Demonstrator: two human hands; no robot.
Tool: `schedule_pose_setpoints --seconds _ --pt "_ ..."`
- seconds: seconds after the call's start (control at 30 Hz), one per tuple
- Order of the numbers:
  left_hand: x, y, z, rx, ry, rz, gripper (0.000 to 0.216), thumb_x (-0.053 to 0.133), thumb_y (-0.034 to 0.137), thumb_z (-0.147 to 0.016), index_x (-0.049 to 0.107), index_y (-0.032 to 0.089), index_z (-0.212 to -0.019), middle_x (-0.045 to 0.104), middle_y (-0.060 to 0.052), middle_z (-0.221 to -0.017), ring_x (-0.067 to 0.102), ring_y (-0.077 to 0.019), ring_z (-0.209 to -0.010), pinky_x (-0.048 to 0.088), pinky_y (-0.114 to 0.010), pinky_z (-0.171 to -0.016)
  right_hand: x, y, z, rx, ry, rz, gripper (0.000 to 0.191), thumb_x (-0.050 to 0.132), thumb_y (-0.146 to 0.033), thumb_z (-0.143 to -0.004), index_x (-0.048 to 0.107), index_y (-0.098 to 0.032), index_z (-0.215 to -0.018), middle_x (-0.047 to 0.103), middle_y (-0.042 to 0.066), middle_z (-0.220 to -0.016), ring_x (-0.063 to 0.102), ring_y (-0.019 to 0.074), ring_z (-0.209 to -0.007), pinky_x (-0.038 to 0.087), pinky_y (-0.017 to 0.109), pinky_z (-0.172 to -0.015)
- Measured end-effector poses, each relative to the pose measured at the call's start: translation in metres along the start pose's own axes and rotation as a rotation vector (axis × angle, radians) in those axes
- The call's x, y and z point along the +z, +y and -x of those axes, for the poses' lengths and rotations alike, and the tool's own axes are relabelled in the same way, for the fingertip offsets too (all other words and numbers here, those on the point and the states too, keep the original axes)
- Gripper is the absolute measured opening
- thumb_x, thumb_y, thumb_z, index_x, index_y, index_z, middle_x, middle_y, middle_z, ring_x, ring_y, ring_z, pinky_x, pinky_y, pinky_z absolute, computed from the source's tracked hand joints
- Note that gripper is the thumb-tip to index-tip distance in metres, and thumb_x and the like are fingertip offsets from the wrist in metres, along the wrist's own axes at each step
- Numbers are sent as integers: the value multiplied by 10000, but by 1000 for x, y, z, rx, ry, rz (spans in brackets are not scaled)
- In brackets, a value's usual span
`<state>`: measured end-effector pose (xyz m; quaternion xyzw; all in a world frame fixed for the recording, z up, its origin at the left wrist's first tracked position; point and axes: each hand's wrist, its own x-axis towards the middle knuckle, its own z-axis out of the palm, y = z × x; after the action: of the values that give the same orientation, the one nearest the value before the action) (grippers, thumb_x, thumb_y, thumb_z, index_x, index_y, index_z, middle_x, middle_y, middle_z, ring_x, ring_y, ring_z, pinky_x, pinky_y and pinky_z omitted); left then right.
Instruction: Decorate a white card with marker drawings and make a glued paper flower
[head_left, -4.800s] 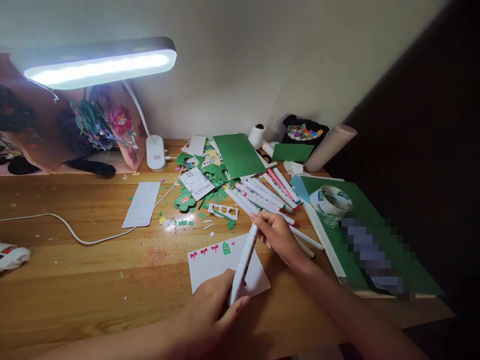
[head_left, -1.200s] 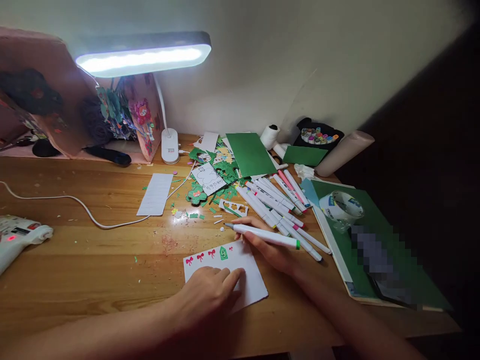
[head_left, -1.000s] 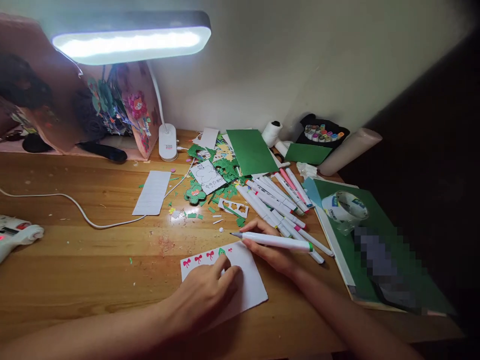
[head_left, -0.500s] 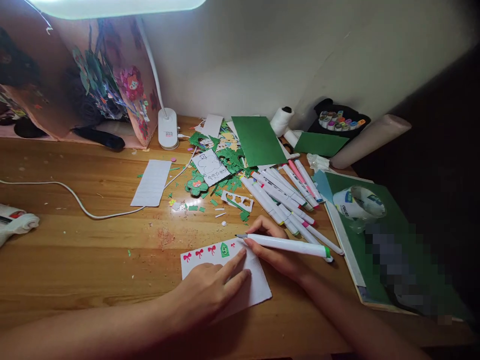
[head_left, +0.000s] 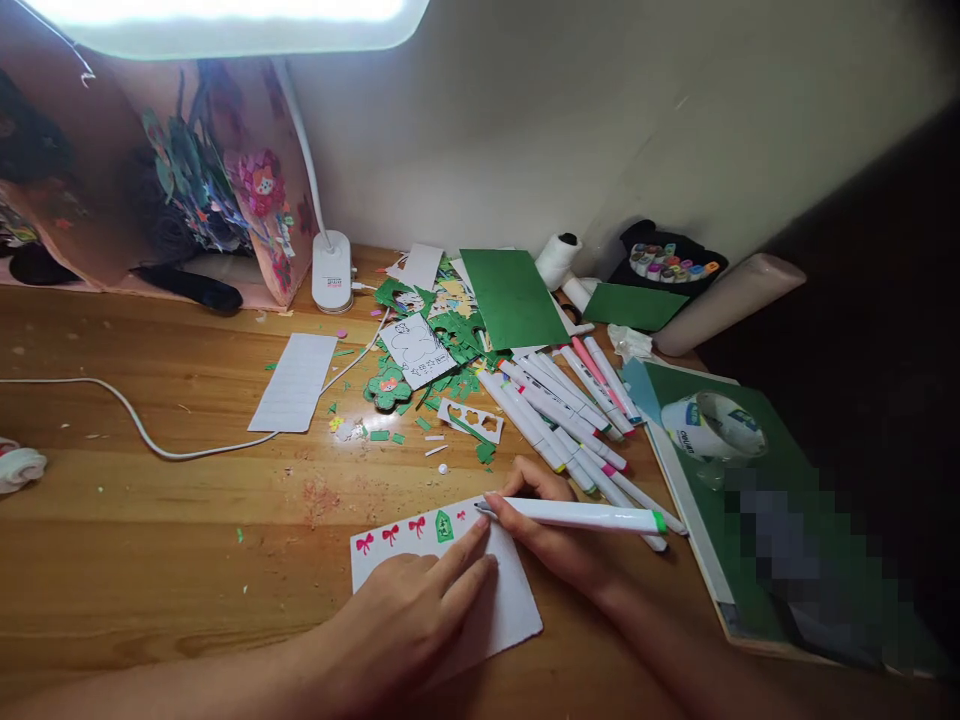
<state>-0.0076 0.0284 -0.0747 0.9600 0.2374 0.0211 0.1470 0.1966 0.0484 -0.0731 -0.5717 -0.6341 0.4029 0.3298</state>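
In my right hand [head_left: 544, 520] is a white marker [head_left: 585, 515] with a green end, pinched near its grey tip. The tip points left, at the top right part of a white sheet of paper [head_left: 514, 605]; whether it touches the paper I cannot tell. Along the sheet's upper edge run several small red bows [head_left: 390, 535], with a green house-like drawing [head_left: 444, 526] among them. My left hand [head_left: 416, 600] lies on the sheet, its index and middle fingers stretched out towards the marker tip.
Several more markers [head_left: 555, 410] lie in a heap beyond my right hand. Green paper scraps [head_left: 465, 335] and a green card [head_left: 514, 300] are behind them. At the right, a tape roll [head_left: 712, 425] rests on a green board [head_left: 780, 500]. A white lamp base [head_left: 331, 272] stands at the back.
The marker tip has shifted slightly right along the sheet's top edge. The view has tilted a little, so most things sit lower in the picture. My left hand still rests on the sheet.
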Motion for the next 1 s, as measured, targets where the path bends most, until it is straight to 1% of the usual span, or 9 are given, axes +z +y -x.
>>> schedule_pose_setpoints --seconds 0.13,0.23,0.4,0.53,0.7,0.8,1.0 --pt "2 -1 0 0 70 34 463 322 46 -846 346 75 -1308 411 -231 -1364 649 -203 -718 521 -309 -552 1 -1 0 4 -11 -67 230 595 -375 -811 484 -197 -716 500 -32 -655 458 111 -587 356 221 -519" --pt "2 -2 1 17 76 37 452 309 51 -857 359 75 -1305 439 -223 -1346 645 -201 -704 515 -309 -540 1 0 1 8 -22 -108 222 617 -370 -792 490 -196 -735 502 -35 -655 452 107 -576 343 216 -501" --pt "2 -2 1 25 93 -2 513 284 33 -840 283 23 -1353 429 -241 -1343 652 -223 -742 514 -314 -534 0 1 0 9 -4 -101 235 640 -369 -769 484 -197 -733 498 -35 -659 442 105 -572 322 220 -497" --pt "1 -2 0 50 62 -8 514 282 18 -825 325 45 -1336 397 -203 -1376 653 -211 -699 517 -326 -517 -2 3 0 22 -24 -40 287 632 -388 -776 444 -201 -666 470 -43 -628 429 111 -576 319 235 -524" --pt "-2 -3 -2 68 27 8 469 319 43 -841 378 66 -1306 413 -161 -1378 651 -203 -703 525 -325 -522 0 5 0 45 22 -3 308 604 -431 -796 451 -204 -656 486 -38 -613 450 124 -586 338 248 -551" --pt "-2 -3 -2 71 47 -5 446 324 46 -844 403 69 -1282 422 -162 -1374 644 -191 -676 518 -316 -501 0 3 0 51 13 8 308 602 -425 -799 446 -203 -653 492 -41 -605 451 122 -579 334 246 -542" --pt "-1 -4 0 75 84 -44 424 302 49 -859 408 58 -1269 410 -187 -1377 651 -207 -718 527 -325 -513 0 2 0 21 4 60 310 591 -397 -811 434 -201 -629 490 -47 -576 441 112 -544 317 237 -510"
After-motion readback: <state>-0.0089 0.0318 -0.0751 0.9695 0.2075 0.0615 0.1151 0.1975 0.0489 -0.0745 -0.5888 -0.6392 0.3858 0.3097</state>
